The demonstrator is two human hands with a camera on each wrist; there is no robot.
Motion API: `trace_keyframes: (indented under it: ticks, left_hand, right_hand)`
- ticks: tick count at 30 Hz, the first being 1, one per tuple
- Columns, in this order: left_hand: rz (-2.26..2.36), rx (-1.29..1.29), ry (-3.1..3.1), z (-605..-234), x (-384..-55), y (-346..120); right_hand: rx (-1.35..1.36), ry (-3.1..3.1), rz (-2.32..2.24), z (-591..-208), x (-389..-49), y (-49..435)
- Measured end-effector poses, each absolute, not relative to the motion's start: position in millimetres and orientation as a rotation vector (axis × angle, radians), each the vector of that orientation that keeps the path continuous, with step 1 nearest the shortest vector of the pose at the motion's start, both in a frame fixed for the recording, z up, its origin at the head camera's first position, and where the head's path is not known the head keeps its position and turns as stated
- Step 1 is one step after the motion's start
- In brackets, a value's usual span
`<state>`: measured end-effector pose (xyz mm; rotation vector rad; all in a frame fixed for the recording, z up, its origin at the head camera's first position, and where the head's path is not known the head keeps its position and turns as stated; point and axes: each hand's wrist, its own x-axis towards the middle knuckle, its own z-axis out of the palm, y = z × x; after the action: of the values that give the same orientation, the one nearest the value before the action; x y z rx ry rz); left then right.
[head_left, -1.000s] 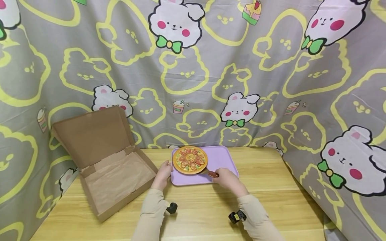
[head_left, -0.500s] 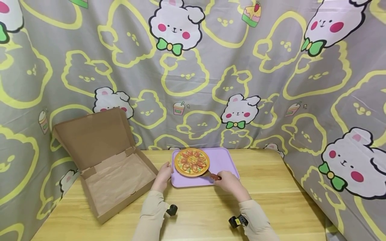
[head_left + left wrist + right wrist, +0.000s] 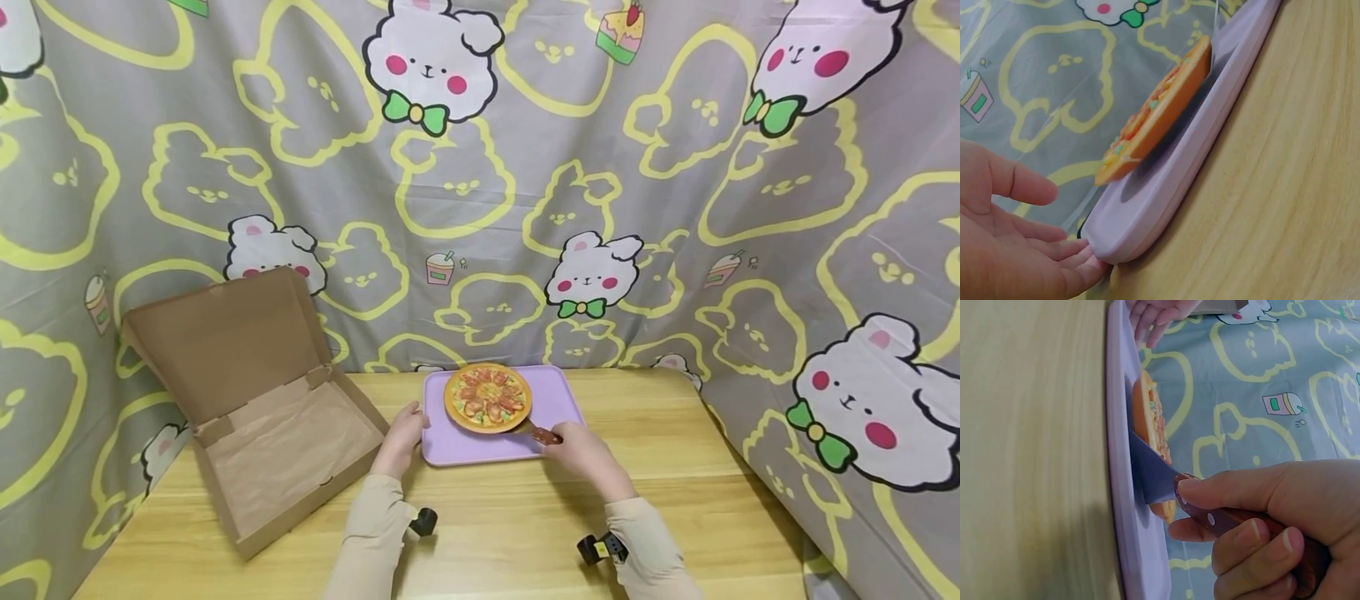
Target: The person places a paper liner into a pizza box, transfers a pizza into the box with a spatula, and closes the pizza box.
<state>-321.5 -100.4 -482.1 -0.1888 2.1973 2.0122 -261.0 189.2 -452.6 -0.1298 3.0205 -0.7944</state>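
A toy-like round pizza point(image 3: 488, 398) with tomato-coloured topping lies on the metal blade of a pizza server point(image 3: 1155, 477), over the left part of a lilac tray point(image 3: 557, 392). In the left wrist view the pizza is tilted, with a dark shadow on the tray below it. My right hand point(image 3: 581, 458) grips the server's brown wooden handle point(image 3: 1210, 515), thumb along its top. At the tray's left edge is my left hand point(image 3: 1010, 231), fingers stretched out with the tips at the rim and the thumb apart from it.
To the left stands a cardboard pizza box point(image 3: 288, 442), lid raised, lined with brown paper. The wooden table point(image 3: 487, 533) meets a patterned curtain point(image 3: 480, 192) behind the tray. Each sleeve carries a small black camera point(image 3: 600, 548) at the wrist.
The pizza and server have shifted a little to the right over the tray, along with my right hand. My left hand stays by the tray's left edge.
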Motion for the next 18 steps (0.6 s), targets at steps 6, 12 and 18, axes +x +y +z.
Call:
trace_keyframes:
  ticks: [6,12,18]
  left_hand:
    - [2.02,-0.19,2.178,-479,-320,-100]
    - [2.002,-0.184,2.174,-477,-320,-100]
    - [1.97,-0.15,2.19,-472,-317,-99]
  right_hand:
    - [-0.163,3.051,-0.767,-446,-261,194]
    - [-0.145,3.035,-0.795,-440,-258,200]
    - [-0.158,3.055,-0.799,-434,-257,208]
